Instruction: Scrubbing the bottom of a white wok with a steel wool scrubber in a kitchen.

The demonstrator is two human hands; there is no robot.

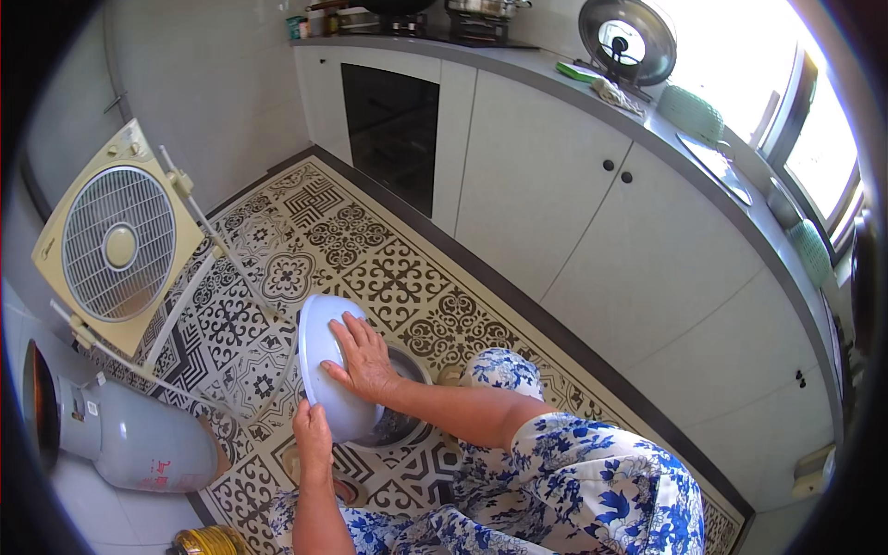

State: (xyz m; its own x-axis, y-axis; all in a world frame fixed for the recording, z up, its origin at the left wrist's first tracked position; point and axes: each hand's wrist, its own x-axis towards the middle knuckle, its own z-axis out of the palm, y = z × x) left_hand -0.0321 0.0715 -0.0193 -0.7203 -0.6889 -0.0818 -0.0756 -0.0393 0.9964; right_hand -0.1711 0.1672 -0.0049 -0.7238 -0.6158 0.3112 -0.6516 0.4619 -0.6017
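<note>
A pale blue bowl is tipped on its side over a round metal basin on the floor. My left hand grips the bowl's lower rim. Against the bowl's outer wall lies my right hand, palm flat and fingers somewhat apart. The bowl's inside faces away from me and is hidden. Bowl and right forearm cover much of the basin, whose visible inside looks dark; its contents I cannot tell.
A cream box fan on a tubular stand is at the left, above a lying grey gas cylinder. A bottle of yellow liquid stands at the lower left. White cabinets run along the right, under a counter with a pan lid.
</note>
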